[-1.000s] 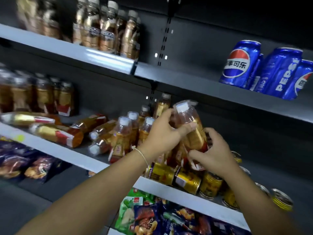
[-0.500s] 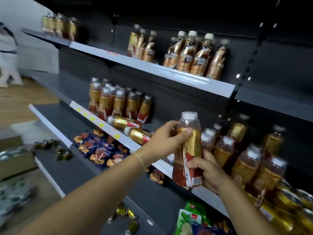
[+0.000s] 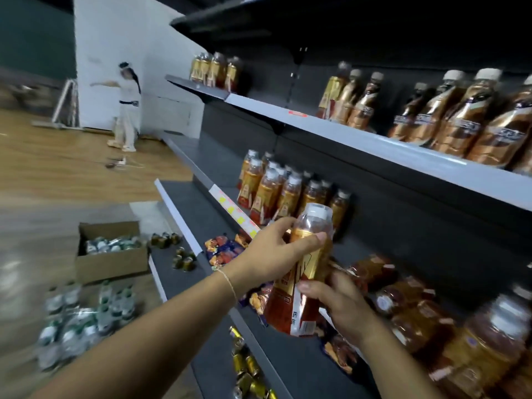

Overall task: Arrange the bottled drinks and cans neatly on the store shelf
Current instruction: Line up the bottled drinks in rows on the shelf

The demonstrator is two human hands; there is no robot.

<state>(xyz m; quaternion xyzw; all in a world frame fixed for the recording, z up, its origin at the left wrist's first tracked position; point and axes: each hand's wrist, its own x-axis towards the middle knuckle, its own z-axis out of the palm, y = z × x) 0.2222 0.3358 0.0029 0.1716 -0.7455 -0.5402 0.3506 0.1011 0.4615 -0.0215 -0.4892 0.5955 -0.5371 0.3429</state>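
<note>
Bottle carried leftward vs. 0.5 s ago, now near upright row. Left hand grips neck, right hand grips base; long axis approx. vertical.

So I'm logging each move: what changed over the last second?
The bottle was lifted out of the cluster on the middle shelf and carried left along the aisle, toward the upright group. Both hands kept their grip: left hand round its upper part, right hand round its lower part. The view swung left too.
</note>
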